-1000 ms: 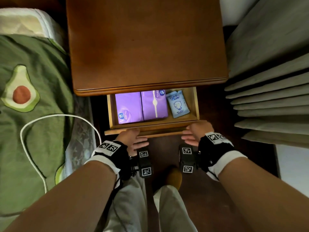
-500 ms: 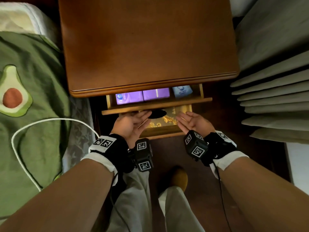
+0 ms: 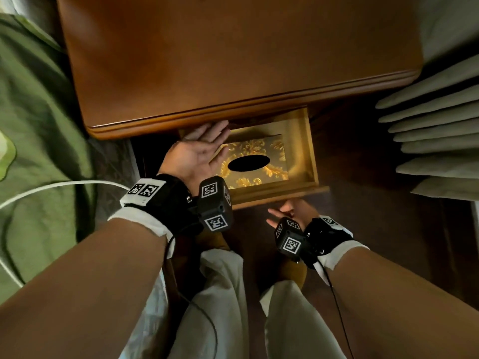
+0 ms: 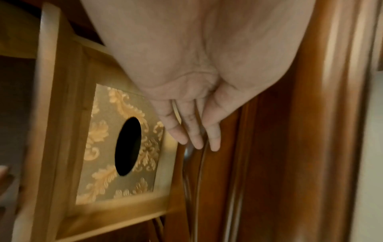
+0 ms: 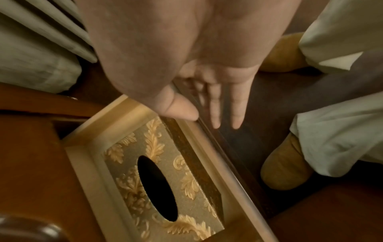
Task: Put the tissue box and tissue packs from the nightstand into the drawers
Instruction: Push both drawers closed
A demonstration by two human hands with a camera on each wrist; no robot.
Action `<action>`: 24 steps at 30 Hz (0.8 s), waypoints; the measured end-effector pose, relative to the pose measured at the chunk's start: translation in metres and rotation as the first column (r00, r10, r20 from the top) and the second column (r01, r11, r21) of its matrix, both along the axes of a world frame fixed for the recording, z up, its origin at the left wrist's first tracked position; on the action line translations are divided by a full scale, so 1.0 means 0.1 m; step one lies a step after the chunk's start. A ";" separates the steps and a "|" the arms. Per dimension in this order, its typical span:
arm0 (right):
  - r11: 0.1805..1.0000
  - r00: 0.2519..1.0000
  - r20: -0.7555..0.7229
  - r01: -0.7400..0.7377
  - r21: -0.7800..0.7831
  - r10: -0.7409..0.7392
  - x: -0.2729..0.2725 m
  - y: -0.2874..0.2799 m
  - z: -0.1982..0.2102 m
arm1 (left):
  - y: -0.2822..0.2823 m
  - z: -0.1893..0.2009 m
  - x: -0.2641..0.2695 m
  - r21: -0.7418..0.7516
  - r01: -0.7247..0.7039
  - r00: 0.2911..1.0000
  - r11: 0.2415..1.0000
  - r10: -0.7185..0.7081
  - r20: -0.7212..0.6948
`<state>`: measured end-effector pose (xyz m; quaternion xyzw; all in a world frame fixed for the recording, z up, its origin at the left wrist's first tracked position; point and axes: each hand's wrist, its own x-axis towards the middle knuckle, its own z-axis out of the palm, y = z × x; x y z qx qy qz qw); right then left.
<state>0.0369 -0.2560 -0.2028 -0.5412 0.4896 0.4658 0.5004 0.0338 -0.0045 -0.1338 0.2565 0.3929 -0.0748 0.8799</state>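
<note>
— How should I close this drawer [image 3: 308, 156] well?

— Push its front straight and evenly; the tissue box [image 3: 255, 158] lies inside, beyond my fingertips.

— My hands?

— Left hand [image 3: 198, 154] is flat, fingers released, at the upper drawer front. Right hand [image 3: 293, 212] is relaxed, grasping nothing, thumb on the front edge.

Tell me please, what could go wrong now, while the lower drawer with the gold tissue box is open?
1. The left hand lies open over the drawer, fingers at the nightstand edge. If the right hand at the drawer front pushes now, those fingers may get pinched.
2. The tissue box sits slightly askew. Whether it clears the frame above cannot be judged, so it may catch on closing.
</note>
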 end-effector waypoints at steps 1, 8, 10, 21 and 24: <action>1.000 1.000 -0.002 0.002 -0.005 -0.002 -0.02 0.02 -0.07 | 0.06 -0.08 -0.08 -0.017 0.017 1.000 1.000 -0.017 0.007; 0.994 0.990 0.087 0.110 -0.010 -0.109 0.22 0.27 -0.21 | 0.27 -0.29 -0.28 0.167 -0.063 0.976 0.984 0.096 -0.198; 0.994 0.989 0.094 0.109 0.030 -0.111 0.35 0.40 -0.21 | 0.35 -0.30 -0.28 0.125 -0.127 0.969 0.984 0.150 -0.196; 0.973 0.937 0.307 0.106 0.205 -0.167 1.03 1.02 -0.23 | 0.48 -0.26 -0.26 0.101 -0.236 0.934 0.967 0.254 -0.251; 0.954 0.942 0.288 0.089 0.288 -0.175 1.12 1.06 -0.22 | 0.47 -0.27 -0.25 0.102 -0.244 0.930 0.964 0.262 -0.257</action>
